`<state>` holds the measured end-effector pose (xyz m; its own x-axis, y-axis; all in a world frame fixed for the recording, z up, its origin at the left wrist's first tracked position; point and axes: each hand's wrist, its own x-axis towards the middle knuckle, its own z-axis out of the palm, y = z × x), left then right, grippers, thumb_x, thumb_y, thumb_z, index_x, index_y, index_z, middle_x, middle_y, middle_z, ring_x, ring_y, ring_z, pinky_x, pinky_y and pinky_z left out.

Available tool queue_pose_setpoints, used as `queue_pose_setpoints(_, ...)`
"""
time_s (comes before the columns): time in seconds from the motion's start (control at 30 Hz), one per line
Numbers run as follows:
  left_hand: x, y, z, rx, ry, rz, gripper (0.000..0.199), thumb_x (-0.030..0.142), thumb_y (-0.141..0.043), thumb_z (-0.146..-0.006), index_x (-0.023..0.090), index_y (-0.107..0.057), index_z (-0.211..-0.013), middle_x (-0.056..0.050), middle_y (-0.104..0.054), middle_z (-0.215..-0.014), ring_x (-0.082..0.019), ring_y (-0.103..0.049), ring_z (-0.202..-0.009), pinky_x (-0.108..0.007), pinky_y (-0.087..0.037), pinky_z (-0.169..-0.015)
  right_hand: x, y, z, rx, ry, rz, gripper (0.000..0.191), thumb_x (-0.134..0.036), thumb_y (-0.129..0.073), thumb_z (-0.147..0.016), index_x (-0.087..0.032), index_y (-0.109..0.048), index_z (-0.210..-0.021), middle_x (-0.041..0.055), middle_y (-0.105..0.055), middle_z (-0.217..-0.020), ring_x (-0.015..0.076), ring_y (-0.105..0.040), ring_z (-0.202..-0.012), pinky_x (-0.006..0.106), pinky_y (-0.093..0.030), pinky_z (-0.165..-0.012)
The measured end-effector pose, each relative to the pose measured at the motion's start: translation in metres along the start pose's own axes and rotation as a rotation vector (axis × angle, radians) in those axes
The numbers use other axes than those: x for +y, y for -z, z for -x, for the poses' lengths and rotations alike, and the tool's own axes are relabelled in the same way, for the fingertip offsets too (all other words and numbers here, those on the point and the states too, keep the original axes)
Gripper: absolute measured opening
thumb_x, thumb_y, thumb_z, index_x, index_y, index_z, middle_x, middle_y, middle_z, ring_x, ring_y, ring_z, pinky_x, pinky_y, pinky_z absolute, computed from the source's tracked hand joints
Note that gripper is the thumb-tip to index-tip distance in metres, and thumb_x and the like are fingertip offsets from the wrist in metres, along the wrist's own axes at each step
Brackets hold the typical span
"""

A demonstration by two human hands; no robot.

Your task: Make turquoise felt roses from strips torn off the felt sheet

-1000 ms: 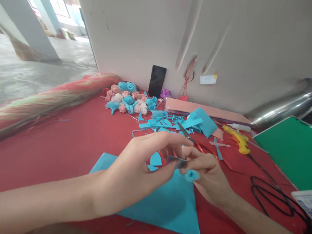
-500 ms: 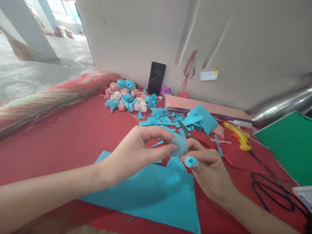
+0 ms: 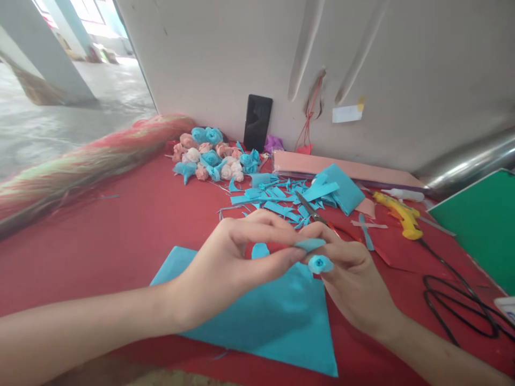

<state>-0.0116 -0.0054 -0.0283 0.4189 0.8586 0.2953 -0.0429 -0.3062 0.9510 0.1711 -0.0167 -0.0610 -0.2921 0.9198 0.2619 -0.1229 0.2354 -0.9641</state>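
Note:
Between the thumb and fingers of my left hand (image 3: 241, 257) is a small blue petal piece (image 3: 310, 245), seen nearly edge-on. My right hand (image 3: 350, 273) meets it from the other side, its fingertips touching the petal's right end. A small rolled blue flower bud (image 3: 320, 264) is held in my right hand too, its spiral centre turned towards me. Below both hands a large folded blue sheet (image 3: 265, 321) lies on the red table cover. One loose rounded blue petal (image 3: 260, 250) shows behind my left hand. Scissors (image 3: 309, 206) with red handles lie just beyond my fingers.
Finished blue, pink and white flowers (image 3: 211, 158) are heaped at the back left, near a leaning phone (image 3: 257, 123). Blue scraps (image 3: 277, 195) spread across the middle. A yellow glue gun (image 3: 402, 214) with a coiled black cord (image 3: 458, 305) lies right, beside a green board (image 3: 478, 230).
The petal has turned from face-on to nearly edge-on, and my left fingers have moved right, closer to my right hand. The bud stays in my right hand. The view has shifted slightly.

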Motion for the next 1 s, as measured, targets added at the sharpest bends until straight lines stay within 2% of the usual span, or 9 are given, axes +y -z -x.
queue_pose_setpoints(0.1,-0.002,-0.001,0.001,-0.024,0.042,0.033,0.017,0.012,-0.064,-0.080,0.024,-0.077,-0.081,0.000,-0.060,-0.073,-0.013,-0.054,-0.076,-0.024,-0.049,-0.069,0.000,-0.002,0.000,0.016,-0.009,-0.008,0.010,-0.041,-0.069,-0.079,-0.039,-0.076,-0.085,-0.0003,-0.057,-0.080,0.0129,-0.052,-0.073,0.025,-0.045,-0.059)
queue_pose_setpoints(0.27,-0.005,-0.002,0.001,-0.067,0.096,0.189,0.023,0.011,-0.063,-0.081,0.029,-0.077,-0.087,-0.001,-0.055,-0.084,-0.012,-0.053,-0.080,-0.021,-0.050,-0.067,-0.002,-0.005,-0.001,0.045,-0.022,-0.004,0.009,-0.043,-0.069,-0.078,-0.040,-0.077,-0.081,-0.0002,-0.056,-0.078,0.0121,-0.052,-0.070,0.024,-0.045,-0.055)
queue_pose_setpoints(0.43,-0.009,-0.007,0.003,-0.065,0.148,0.302,0.021,0.012,-0.065,-0.080,0.028,-0.078,-0.085,-0.003,-0.055,-0.089,-0.013,-0.052,-0.090,-0.020,-0.051,-0.074,-0.003,-0.005,-0.003,0.049,-0.021,0.051,0.011,-0.045,-0.068,-0.078,-0.040,-0.077,-0.081,-0.0004,-0.062,-0.081,0.0111,-0.052,-0.064,0.026,-0.050,-0.058)
queue_pose_setpoints(0.57,-0.010,-0.010,0.004,-0.089,0.184,0.381,0.024,0.010,-0.066,-0.079,0.031,-0.077,-0.086,-0.001,-0.050,-0.093,-0.011,-0.050,-0.089,-0.015,-0.052,-0.069,-0.003,-0.006,-0.002,0.036,-0.037,0.030,0.011,-0.045,-0.069,-0.077,-0.039,-0.077,-0.081,-0.0011,-0.063,-0.082,0.0117,-0.057,-0.070,0.025,-0.052,-0.065)
queue_pose_setpoints(0.7,-0.010,-0.010,0.004,-0.056,0.183,0.388,0.024,0.010,-0.067,-0.077,0.031,-0.078,-0.079,0.000,-0.050,-0.092,-0.009,-0.051,-0.088,-0.014,-0.051,-0.071,-0.002,-0.009,0.003,0.046,-0.092,-0.016,0.010,-0.044,-0.069,-0.078,-0.039,-0.077,-0.083,-0.0007,-0.063,-0.084,0.0137,-0.058,-0.078,0.027,-0.052,-0.070)
queue_pose_setpoints(0.87,-0.011,-0.009,0.003,-0.037,0.193,0.360,0.019,0.012,-0.069,-0.077,0.028,-0.078,-0.077,-0.001,-0.052,-0.094,-0.010,-0.052,-0.090,-0.015,-0.052,-0.073,-0.004,-0.011,0.006,0.078,-0.119,0.030,0.011,-0.042,-0.068,-0.079,-0.038,-0.077,-0.084,-0.0006,-0.063,-0.081,0.0140,-0.056,-0.077,0.027,-0.048,-0.067)
queue_pose_setpoints(1.0,-0.012,-0.008,0.003,-0.040,0.188,0.346,0.020,0.011,-0.068,-0.078,0.029,-0.078,-0.078,0.001,-0.054,-0.094,-0.007,-0.052,-0.090,-0.011,-0.050,-0.076,-0.006,-0.010,0.004,0.075,-0.103,0.038,0.009,-0.041,-0.069,-0.078,-0.038,-0.077,-0.083,-0.0017,-0.062,-0.078,0.0121,-0.056,-0.072,0.025,-0.048,-0.063)
